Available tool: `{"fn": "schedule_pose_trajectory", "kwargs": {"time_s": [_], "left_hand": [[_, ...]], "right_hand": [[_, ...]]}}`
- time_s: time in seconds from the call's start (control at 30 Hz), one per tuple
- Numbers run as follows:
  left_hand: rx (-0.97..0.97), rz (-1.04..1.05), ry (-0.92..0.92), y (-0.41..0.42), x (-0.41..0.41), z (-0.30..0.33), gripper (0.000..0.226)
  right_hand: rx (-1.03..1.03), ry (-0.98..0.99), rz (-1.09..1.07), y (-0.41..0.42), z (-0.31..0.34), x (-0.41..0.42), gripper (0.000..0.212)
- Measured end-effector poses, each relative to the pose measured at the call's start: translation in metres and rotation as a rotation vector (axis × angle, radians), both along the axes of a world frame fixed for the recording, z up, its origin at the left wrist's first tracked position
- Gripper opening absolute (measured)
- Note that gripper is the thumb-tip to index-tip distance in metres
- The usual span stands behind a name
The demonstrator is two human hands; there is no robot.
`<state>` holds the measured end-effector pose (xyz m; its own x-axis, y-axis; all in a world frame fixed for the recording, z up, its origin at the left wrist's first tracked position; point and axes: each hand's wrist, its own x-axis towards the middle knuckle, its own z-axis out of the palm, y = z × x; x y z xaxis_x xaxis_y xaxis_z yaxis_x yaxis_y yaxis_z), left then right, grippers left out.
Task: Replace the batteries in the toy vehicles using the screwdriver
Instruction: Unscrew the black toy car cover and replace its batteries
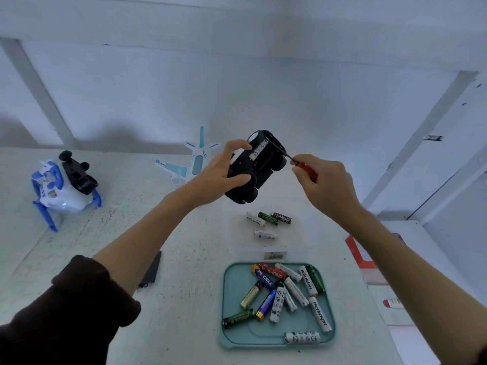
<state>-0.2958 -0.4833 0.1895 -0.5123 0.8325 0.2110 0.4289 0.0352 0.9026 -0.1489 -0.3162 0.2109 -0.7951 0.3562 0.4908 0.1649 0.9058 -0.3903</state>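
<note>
Batteries [283, 293] sit loose in the tray [232, 335] on the worktop [184, 259]. Left hand [218, 177] has a full grip round the upturned car [257, 169]; right hand [320, 180] pinches the screwdriver [290, 158], tip in its underside.

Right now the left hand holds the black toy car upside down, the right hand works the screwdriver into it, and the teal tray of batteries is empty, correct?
Not quite. The head view shows the teal tray holds many batteries. The rest stands.
</note>
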Motion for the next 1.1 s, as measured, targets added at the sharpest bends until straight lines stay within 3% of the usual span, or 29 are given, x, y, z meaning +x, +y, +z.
{"fn": "schedule_pose_trajectory", "kwargs": {"time_s": [0.27, 0.47, 0.87, 1.1], "left_hand": [[-0.099, -0.021, 0.142, 0.001, -0.005, 0.000, 0.044], [-0.326, 0.021, 0.533, 0.010, -0.017, -0.002, 0.047], [-0.361, -0.018, 0.609, 0.018, -0.027, -0.009, 0.051], [-0.331, -0.012, 0.499, 0.009, -0.023, -0.010, 0.048]], "right_hand": [[0.032, -0.020, -0.007, 0.006, 0.004, 0.004, 0.016], [0.010, -0.119, -0.017, 0.017, 0.005, 0.010, 0.017], [-0.034, -0.206, -0.043, 0.030, -0.014, 0.039, 0.019], [-0.086, -0.237, -0.021, 0.028, -0.027, 0.044, 0.018]]}}
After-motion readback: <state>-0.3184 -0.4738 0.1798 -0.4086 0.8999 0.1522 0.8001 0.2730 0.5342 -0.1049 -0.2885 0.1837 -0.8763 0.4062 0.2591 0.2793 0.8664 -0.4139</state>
